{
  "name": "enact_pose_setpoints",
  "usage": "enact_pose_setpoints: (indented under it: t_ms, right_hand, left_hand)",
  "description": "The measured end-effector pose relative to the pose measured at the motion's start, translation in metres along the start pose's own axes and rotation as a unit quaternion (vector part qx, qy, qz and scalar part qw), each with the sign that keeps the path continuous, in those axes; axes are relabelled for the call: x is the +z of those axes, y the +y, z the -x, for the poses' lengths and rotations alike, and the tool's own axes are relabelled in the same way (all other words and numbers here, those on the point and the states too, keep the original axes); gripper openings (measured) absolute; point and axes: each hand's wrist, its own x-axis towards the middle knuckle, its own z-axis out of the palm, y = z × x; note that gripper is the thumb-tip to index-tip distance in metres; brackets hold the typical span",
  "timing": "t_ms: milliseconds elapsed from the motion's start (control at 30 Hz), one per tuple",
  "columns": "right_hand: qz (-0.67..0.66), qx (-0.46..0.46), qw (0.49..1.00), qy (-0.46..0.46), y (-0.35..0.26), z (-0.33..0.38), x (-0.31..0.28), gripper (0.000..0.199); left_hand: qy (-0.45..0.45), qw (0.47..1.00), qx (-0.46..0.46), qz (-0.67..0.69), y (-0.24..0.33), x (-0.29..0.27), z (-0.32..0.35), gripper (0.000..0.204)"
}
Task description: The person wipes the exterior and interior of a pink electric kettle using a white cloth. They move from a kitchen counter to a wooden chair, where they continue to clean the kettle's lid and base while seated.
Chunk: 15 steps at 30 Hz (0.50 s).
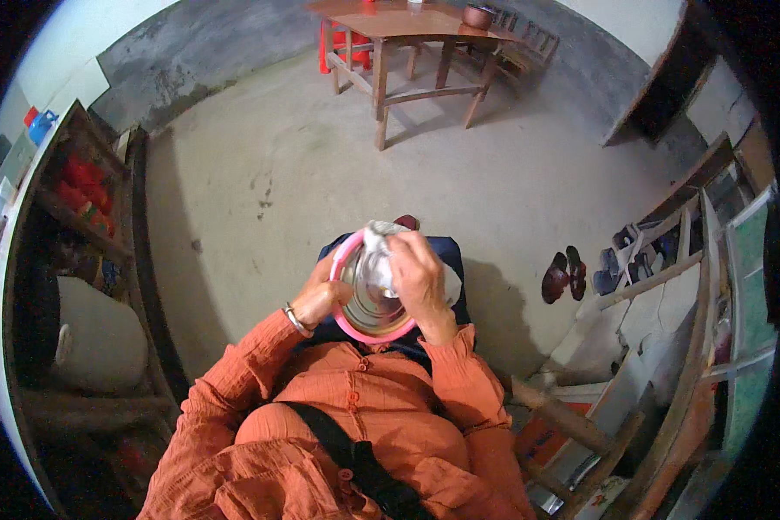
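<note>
Above my lap is a round, shiny container with a pink rim (338,320), tilted so that its silvery inside shows. My left hand (317,293) is closed on the left side of the rim, with its thumb over the edge. A crumpled whitish cloth (378,246) lies over the far edge and into the container. My right hand (418,276) holds the cloth with bent fingers against the right part of the container; the fingers are slightly blurred. My hand hides much of the right side, so whether it is a bowl or a lid cannot be made out.
A wooden table (399,22) with a brown pot (478,16) stands ahead on the concrete floor. Shelving with a white bucket-like container (100,338) is at my left. Dark shoes (565,276) and a wooden rack (654,282) are at my right.
</note>
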Motion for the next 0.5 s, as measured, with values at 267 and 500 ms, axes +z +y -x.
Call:
enact_pose_setpoints:
  t_ms: [267, 500]
  right_hand:
    - [0.091, 0.066, 0.992, 0.049, 0.009, 0.009, -0.009, 0.016]
    - [-0.098, 0.030, 0.993, -0.056, 0.022, 0.013, -0.004, 0.026]
  left_hand:
    - [-0.024, 1.000, 0.017, 0.004, 0.001, 0.001, -0.006, 0.079]
    - [-0.109, 0.990, -0.082, -0.023, 0.021, 0.000, -0.003, 0.084]
